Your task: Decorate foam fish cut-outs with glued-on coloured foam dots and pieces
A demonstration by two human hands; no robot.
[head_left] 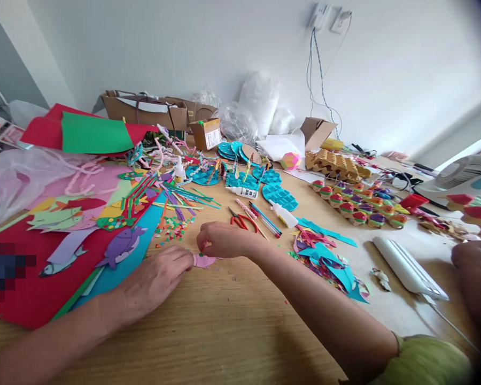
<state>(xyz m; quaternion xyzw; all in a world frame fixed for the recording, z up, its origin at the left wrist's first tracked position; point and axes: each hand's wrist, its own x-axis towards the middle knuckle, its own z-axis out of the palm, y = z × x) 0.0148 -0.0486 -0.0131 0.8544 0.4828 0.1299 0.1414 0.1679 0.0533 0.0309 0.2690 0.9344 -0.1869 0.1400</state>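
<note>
A small pink paper cutout (203, 261) lies on the wooden table between my hands. My left hand (164, 274) rests at its left edge, with the fingers together and pressed onto the paper. Over the cutout's top edge, my right hand (224, 239) is bent down in a pinch; whatever is between its fingertips is hidden. Tiny coloured paper bits (171, 230) are scattered just beyond my left hand. Behind my right hand lie red-handled pliers (242, 220), several pens (266, 220) and a white glue bottle (284, 214).
Stacked coloured sheets (36, 283) with paper fish, including a purple one (122, 246), cover the left. Blue paper scraps (328, 262) and a white power bank (409, 267) lie right. Another person's hand (475, 267) is at the right edge. Cardboard boxes (144, 109) stand at the back.
</note>
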